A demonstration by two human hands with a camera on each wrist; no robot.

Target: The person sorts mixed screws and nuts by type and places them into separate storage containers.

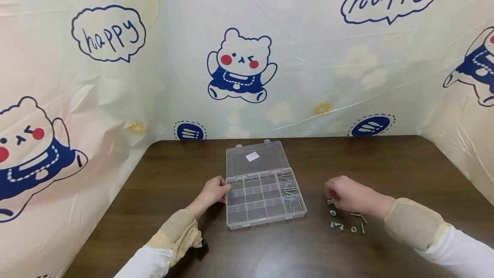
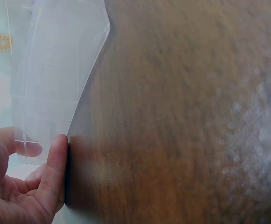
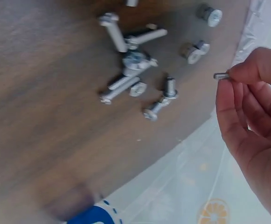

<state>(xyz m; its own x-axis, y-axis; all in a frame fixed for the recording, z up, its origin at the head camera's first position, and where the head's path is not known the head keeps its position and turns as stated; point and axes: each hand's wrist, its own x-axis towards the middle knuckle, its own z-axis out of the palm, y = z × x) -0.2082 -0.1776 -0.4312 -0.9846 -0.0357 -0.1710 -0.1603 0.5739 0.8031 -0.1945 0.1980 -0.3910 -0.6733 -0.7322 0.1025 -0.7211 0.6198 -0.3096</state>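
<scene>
A clear plastic compartment box [image 1: 255,206] lies on the table with its lid [image 1: 262,164] folded back. My left hand [image 1: 211,193] grips the box's left side; in the left wrist view the thumb lies over the wall and the fingers [image 2: 57,163] against its outside. To the right of the box, my right hand [image 1: 349,193] pinches a small metal screw [image 3: 220,76] between thumb and fingertips, its threaded end sticking out. Below that hand lie loose screws [image 1: 362,228] and nuts [image 1: 353,229]. Several screws [image 1: 290,189] rest in the box's right-hand compartments.
The dark wooden table [image 1: 173,162] has rounded far corners. A printed cloth [image 1: 301,55] hangs behind it and at both sides. Under the left wrist sits a small black object [image 1: 201,249]. A white label [image 1: 252,156] lies on the lid.
</scene>
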